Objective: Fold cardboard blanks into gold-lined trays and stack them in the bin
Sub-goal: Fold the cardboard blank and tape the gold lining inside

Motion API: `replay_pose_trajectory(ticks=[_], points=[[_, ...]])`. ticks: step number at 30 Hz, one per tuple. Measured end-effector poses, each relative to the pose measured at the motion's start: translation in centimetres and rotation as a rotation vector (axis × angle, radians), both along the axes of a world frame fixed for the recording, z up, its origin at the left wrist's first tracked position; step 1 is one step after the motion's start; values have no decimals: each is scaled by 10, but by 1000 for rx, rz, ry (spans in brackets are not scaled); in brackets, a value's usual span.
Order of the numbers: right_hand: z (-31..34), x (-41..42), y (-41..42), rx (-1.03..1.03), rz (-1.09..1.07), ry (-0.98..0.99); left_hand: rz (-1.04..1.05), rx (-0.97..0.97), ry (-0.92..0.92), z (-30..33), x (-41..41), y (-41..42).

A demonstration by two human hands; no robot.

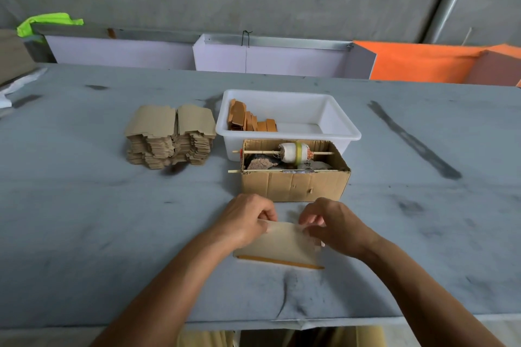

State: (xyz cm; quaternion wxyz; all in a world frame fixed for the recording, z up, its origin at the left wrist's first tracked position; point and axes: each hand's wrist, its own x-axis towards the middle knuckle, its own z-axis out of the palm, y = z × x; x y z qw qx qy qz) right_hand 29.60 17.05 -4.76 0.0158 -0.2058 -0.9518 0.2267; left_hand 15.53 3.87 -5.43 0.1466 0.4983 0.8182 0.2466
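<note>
On the grey table (84,220), close to its near edge, a person folds one blank (279,245) with both hands. Left hand (245,220) pinches the blank's far left corner, fingers curled round the edge; right hand (332,225) pinches the far right corner the same way, so each grip is closed on the card. It lies mostly flat, pale side up, with a gold strip showing along its near edge, and its far edge is lifted slightly between the fingers. Judging by that, this tray is only at its first fold. Beyond the hands stands a cardboard box (293,183) holding a spool on a stick and some scraps. Touching the box's far side is the white bin (341,121), where a short row of finished trays (251,121) leans at the left end; most of the bin is unfilled. Left of the bin sits a tall stack of blanks (169,138), so much work remains, I would say.
</note>
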Motion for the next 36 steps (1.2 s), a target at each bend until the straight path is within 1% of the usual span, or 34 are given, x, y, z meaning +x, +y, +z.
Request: replay_pose_trajectory(ticks=[2,4,9,13,16,18,21,24,27,29,30,32,34,36], points=[[-1,-1,0,-40,-24,57,10,54,-42,-4,-1,-2],[-2,-2,1,-74,-43,104,23,95,-45,-6,-3,-2],[-3,-3,-2,-32,-40,149,12,132,34,-8,-4,1],[-8,-4,-3,101,-7,203,-47,122,105,-7,-4,2],[-10,-4,-5,271,33,188,-102,122,189,-8,-4,1],[-11,-3,-8,395,85,240,-144,144,258,-10,-3,-1],[-13,-1,-11,504,128,314,-197,156,355,-14,-2,-6],[-14,0,-11,591,184,261,-204,111,395,-18,-4,-11],[-14,1,-10,636,192,224,-216,58,415,-19,-2,-13],[-13,1,-9,661,220,206,-235,23,488,-14,3,-14],[-11,2,-10,677,239,187,-261,17,552,-9,7,-15],[-10,5,-11,699,257,151,-310,36,659,1,12,-16],[-11,9,-12,699,236,147,-360,-33,754,9,16,-17],[-12,12,-16,659,218,124,-357,-138,832,9,22,-18]])
